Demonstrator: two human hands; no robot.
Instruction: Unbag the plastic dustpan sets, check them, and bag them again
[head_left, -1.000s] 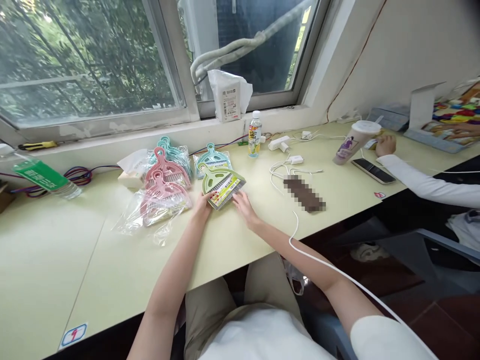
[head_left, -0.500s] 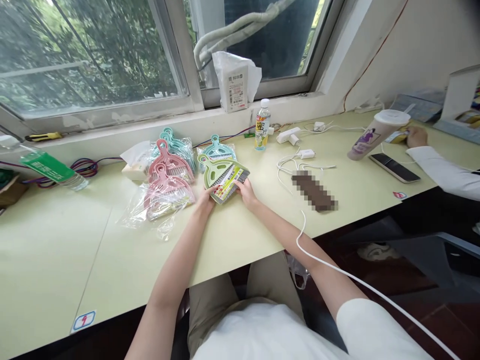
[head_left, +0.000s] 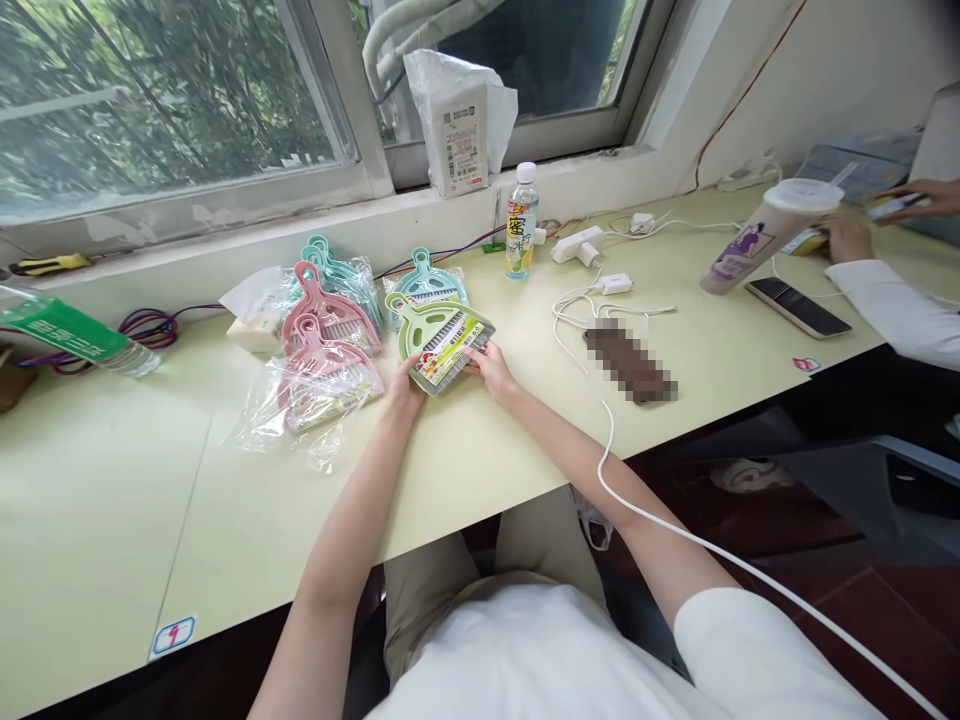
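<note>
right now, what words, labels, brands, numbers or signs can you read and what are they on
"9": red, on the blue-bordered sticker at the table edge.
"蜜": on the clear bottle; its other characters are unsure.
Too small or blurred: labels on the green dustpan set, pink dustpan sets and blue dustpan sets; print on the white pack, green-labelled bottle and red-marked sticker.

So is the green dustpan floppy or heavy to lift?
Probably stiff: the green dustpan looks like moulded plastic and shows no sag between the left hand and right hand. Likely light: its walls look thin. Its grey bristles might bend if pushed, since they look fine.
</note>
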